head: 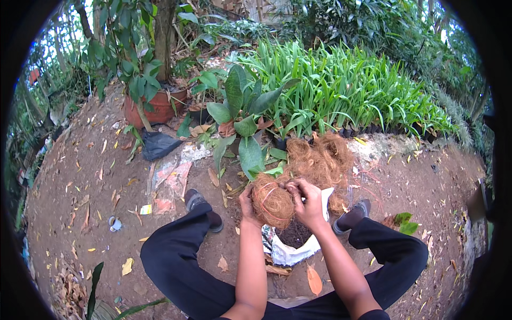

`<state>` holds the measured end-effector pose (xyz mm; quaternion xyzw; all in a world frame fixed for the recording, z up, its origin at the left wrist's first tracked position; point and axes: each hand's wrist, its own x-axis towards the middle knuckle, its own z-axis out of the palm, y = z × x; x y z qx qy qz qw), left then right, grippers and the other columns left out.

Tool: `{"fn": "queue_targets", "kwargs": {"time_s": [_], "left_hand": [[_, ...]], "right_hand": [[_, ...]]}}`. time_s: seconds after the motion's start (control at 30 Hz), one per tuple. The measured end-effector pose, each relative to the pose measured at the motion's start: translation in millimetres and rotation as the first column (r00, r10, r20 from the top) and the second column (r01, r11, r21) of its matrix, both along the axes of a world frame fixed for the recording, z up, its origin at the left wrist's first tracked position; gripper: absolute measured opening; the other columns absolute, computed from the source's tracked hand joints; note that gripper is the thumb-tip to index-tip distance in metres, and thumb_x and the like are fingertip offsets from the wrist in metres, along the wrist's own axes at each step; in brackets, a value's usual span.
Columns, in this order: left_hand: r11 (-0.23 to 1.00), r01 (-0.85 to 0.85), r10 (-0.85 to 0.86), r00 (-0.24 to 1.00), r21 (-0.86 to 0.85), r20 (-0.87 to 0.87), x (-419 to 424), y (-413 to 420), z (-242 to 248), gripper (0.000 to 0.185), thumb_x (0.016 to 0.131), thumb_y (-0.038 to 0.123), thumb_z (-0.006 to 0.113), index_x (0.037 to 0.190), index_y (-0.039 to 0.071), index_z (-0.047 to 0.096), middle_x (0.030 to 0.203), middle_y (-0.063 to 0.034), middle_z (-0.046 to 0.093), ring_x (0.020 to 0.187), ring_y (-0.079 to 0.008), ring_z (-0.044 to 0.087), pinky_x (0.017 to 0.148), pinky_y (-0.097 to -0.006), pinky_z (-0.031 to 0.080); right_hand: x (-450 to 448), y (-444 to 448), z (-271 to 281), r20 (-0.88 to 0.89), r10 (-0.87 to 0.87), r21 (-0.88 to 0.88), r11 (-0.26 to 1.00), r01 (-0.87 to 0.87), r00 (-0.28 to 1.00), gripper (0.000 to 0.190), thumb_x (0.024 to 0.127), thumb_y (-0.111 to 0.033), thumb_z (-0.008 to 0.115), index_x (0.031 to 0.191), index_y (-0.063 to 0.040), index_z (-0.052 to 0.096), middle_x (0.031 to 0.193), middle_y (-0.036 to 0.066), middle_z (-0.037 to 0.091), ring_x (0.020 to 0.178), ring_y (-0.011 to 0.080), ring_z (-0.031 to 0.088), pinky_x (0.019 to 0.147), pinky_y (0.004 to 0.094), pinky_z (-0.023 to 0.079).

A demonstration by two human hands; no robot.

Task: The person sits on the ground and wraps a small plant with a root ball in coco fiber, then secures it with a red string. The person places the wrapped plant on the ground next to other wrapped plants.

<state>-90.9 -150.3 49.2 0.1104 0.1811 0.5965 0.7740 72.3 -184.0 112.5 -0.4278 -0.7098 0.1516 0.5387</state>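
A ball of brown coconut fibre (273, 202), wound with pinkish-red string, is held up between my hands. My left hand (249, 206) cups its left side. At its upper right, my right hand (306, 198) has its fingers pinched together against the ball; whether they grip string or fibre cannot be told. Under the hands a white sack (289, 256) with rolled-down edges stands on the ground, holding dark soil (294, 234). Just beyond it lies a heap of loose coconut fibre (320, 156).
Broad-leaved plants (244, 116) and rows of green seedlings in black bags (340, 88) stand ahead. A reddish pot (160, 106) and a black plastic bag (158, 145) are at upper left. Loose red string (370, 186) lies right of the fibre heap.
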Motion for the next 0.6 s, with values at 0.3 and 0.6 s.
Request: {"fn": "queue_targets", "kwargs": {"time_s": [0.3, 0.6], "left_hand": [[0.987, -0.158, 0.153, 0.952, 0.004, -0.267, 11.5, 8.1, 5.0, 0.044, 0.098, 0.041, 0.05, 0.112, 0.001, 0.063, 0.102, -0.0127, 0.068, 0.088, -0.0239, 0.067, 0.08, -0.0398, 0.056], [0.887, -0.39, 0.417, 0.446, 0.248, -0.792, 16.9, -3.7, 28.9, 0.072, 0.101, 0.056, 0.041, 0.098, -0.01, 0.069, 0.084, -0.0106, 0.068, 0.073, -0.0164, 0.057, 0.071, -0.0345, 0.048]], "right_hand": [[-15.1, -7.5, -2.1, -0.138, -0.136, -0.021, 0.991, 0.134, 0.981, 0.007, 0.088, -0.003, 0.066, 0.09, 0.004, 0.065, 0.084, 0.016, 0.068, 0.074, 0.0298, 0.067, 0.067, 0.0369, 0.051], [-10.2, -7.4, 7.7, -0.166, -0.231, -0.015, 0.973, 0.231, 0.959, 0.01, 0.089, -0.005, 0.068, 0.09, 0.004, 0.064, 0.08, 0.013, 0.064, 0.07, 0.0207, 0.063, 0.064, 0.0312, 0.049]]}}
